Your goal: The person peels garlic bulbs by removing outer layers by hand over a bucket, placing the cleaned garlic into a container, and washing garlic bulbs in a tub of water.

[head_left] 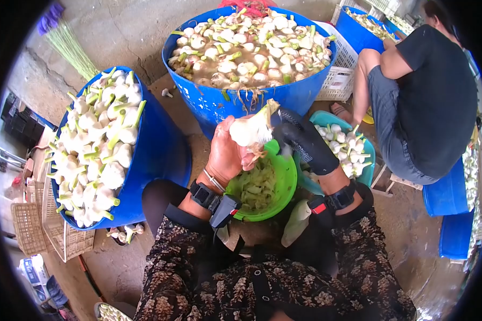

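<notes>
Looming just beyond my hands, the large blue tub [214, 109] is heaped with garlic in cloudy water, its near rim closing off the space ahead. A person [434, 101] in a dark top sits to the right, well apart from my hands. On my left stands a second blue tub [163, 155], piled with pale, trimmed garlic. Nearer on the right, a teal basin [369, 147] of cleaned bulbs sits close by my gloved wrist. Between my knees, the green bowl [289, 179] holds loose peelings [257, 187] and lies below my hands, so the room beneath them is open down to its rim.

My bare left hand [225, 155] is wrapped round a garlic bulb [246, 131], fingers closed on its near and left side. My gloved right hand [305, 142] is curled just beside the bulb's right side; I can't tell whether those fingers grip anything or touch it. The bulb's long axis slants up and away to the right, root end low towards my left fingers, stem [269, 108] pointing past the glove's knuckles. Its top side is uncovered, and a scrap of loose skin [257, 153] hangs under it.
</notes>
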### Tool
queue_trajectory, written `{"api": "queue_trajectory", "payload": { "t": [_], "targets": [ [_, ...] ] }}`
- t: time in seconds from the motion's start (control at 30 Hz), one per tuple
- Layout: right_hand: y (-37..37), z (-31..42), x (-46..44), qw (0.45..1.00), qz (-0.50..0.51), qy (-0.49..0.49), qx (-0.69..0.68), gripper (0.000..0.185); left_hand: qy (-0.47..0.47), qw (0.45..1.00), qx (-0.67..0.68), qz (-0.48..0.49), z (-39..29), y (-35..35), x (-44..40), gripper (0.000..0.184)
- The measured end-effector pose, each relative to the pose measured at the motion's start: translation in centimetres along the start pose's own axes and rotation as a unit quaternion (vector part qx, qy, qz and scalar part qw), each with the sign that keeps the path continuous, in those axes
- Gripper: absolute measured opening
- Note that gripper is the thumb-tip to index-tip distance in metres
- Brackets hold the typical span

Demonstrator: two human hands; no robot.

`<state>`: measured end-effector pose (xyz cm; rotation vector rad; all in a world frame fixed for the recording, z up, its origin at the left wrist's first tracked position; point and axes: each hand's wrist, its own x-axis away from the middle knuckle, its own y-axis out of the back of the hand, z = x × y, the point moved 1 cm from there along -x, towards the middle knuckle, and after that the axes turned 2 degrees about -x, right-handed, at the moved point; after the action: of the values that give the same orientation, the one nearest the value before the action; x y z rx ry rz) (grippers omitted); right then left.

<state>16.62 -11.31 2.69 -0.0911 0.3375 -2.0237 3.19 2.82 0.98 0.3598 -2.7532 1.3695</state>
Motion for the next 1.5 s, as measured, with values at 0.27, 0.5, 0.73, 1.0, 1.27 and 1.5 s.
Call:
{"api": "queue_trajectory", "payload": {
  "t": [0.27,0.5,0.73,1.0,1.27,1.5],
  "targets": [
    [-0.5,-1.8,-0.2,0.998,0.011,0.052,0.038,0.03,-0.121,0.932,-0.336,-0.059,1.6,-1.7,0.5,0.07],
    [-1.3,-1.3,-0.4,0.992,-0.07,0.057,0.088,0.026,-0.233,0.851,-0.467,-0.055,1.8,-1.4,0.8,0.055],
    [-0.4,-3.0,-0.5,0.995,-0.062,0.04,-0.067,0.027,-0.051,0.982,-0.169,-0.065,1.1,-0.7,0.2,0.042],
    [-1.6,-2.4,0.3,0.995,-0.078,0.064,-0.007,0.021,-0.232,0.871,-0.417,-0.114,2.2,-0.9,0.1,0.047],
    [4.0,-2.6,-1.5,0.973,-0.211,-0.023,-0.094,0.021,-0.157,0.929,-0.329,0.058,0.4,-3.5,2.6,0.058],
    [1.5,-2.0,0.5,0.886,0.012,0.093,0.454,0.041,-0.281,0.795,-0.538,-0.013,-0.4,-2.1,2.3,0.063]
  ]
}}
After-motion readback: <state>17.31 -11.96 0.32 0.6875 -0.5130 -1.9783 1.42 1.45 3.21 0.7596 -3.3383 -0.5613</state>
